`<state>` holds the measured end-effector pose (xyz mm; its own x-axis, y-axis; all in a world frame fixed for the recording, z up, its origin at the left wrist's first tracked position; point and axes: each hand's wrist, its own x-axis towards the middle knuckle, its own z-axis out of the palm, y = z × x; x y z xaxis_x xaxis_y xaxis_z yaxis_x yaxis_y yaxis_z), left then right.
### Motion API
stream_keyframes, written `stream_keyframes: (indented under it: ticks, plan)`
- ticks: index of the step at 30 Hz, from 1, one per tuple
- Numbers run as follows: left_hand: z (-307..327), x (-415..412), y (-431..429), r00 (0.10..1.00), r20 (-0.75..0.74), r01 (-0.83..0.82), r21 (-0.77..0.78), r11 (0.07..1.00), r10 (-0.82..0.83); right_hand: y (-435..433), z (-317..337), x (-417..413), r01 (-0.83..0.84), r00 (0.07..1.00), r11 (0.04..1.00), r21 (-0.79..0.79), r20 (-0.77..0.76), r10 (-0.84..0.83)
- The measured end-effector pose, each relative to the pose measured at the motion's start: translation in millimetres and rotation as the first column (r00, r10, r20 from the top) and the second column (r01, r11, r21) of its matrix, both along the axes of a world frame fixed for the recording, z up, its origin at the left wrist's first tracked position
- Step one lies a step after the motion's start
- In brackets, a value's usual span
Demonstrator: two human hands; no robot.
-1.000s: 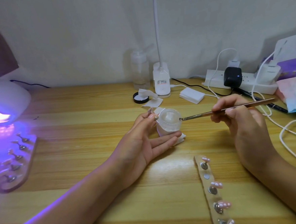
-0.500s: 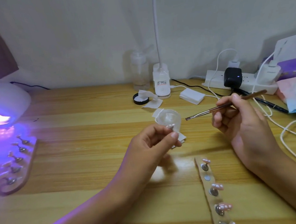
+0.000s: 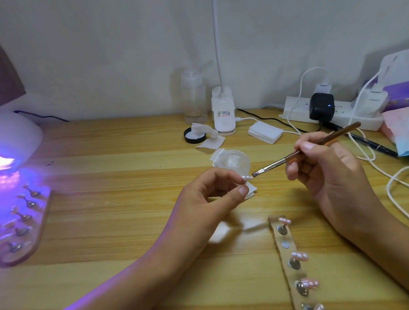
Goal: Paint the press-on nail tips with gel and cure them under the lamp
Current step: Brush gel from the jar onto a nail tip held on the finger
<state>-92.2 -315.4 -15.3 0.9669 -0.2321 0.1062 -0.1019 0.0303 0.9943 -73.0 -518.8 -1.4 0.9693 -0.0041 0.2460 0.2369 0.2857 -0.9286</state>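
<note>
As I scan from the left, cure lamp [image 3: 11, 134]: white dome at the far-left edge, lit purple-white, glow spilling over the surface [image 3: 114, 161].
Left strip [image 3: 42, 222]: lies just in front of the lamp mouth, inside the glow. I count five small stands on it; what sits on them is too washed out to read.
Left hand [image 3: 207, 203]: mid-frame, raised off the surface, thumb and forefinger pinching one nail tip [image 3: 247, 177], other fingers curled under.
Nail tip: pale and glossy, sticks out to the right of the fingertips, toward the brush.
Gel jar [image 3: 235, 161]: clear, open, just behind the left fingertips, standing on a white wipe [image 3: 250, 190].
Back row: black lid [image 3: 194, 135], clear bottle [image 3: 194, 100], desk lamp base [image 3: 223, 112], all near the wall.
Brush [image 3: 307, 149]: brown handle, metal ferrule, bristles angled down-left to the nail tip's end. Touching or just short, I cannot tell.
Right hand [image 3: 332, 170]: above the surface, grasping the brush pen-style.
Right strip [image 3: 283, 255]: near me, below the right hand. Pinkish tips [image 3: 300, 256] on four stands, one bare metal disc second from the far end.
Far right: power strip [image 3: 297, 114] with plugs and white cables, black pen [image 3: 372, 145], heap of coloured tissue [image 3: 407, 121].
</note>
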Motion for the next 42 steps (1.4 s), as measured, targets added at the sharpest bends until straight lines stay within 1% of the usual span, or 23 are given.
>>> stream_keyframes:
  ticks: [6, 10, 17, 21, 24, 27, 34, 38, 42]
  plan:
    - [-0.1, 0.6, -0.6, 1.000, 0.020, -0.007, 0.024, 1.000, 0.007, 1.3, -1.0, 0.1, -0.010, 1.000, 1.000, -0.026, 0.013, 0.010]
    - [-1.0, 0.7, 0.1, 1.000, 0.027, -0.007, 0.010, 1.000, 0.007, 2.9, -0.5, -0.9, -0.014, 0.999, 0.999, -0.051, 0.028, 0.016]
    - [0.5, 0.6, -0.9, 1.000, -0.001, -0.018, -0.009, 1.000, 0.018, 0.0, -6.2, 0.4, 0.072, 0.996, 0.992, -0.105, 0.069, -0.065]
    - [1.8, 0.3, -1.4, 1.000, -0.022, -0.005, -0.047, 0.999, 0.004, -0.9, -4.4, 0.8, 0.087, 0.994, 0.995, -0.051, 0.063, -0.084]
    - [1.4, 0.6, -1.5, 0.999, -0.045, -0.009, -0.069, 0.998, 0.006, -0.2, -1.7, -1.1, 0.016, 0.998, 1.000, -0.020, 0.055, -0.015]
    - [1.7, 0.8, -1.7, 0.998, -0.056, -0.012, -0.072, 0.997, 0.008, 2.7, -0.8, -2.6, -0.028, 0.998, 0.999, -0.044, 0.060, 0.031]
    - [2.9, 0.4, -2.4, 0.999, -0.047, -0.010, -0.062, 0.998, 0.007, 2.9, -3.2, -0.7, 0.073, 0.997, 0.992, -0.107, 0.045, -0.069]
    - [3.2, -1.0, -3.5, 0.999, -0.036, -0.007, -0.052, 0.999, 0.005, 2.1, 0.4, -1.7, 0.076, 0.997, 0.996, -0.050, 0.000, -0.076]
    - [4.4, -1.4, -4.2, 1.000, -0.028, -0.003, -0.063, 0.998, 0.002, 4.9, 2.5, -3.6, 0.052, 0.999, 0.998, -0.036, 0.002, -0.052]
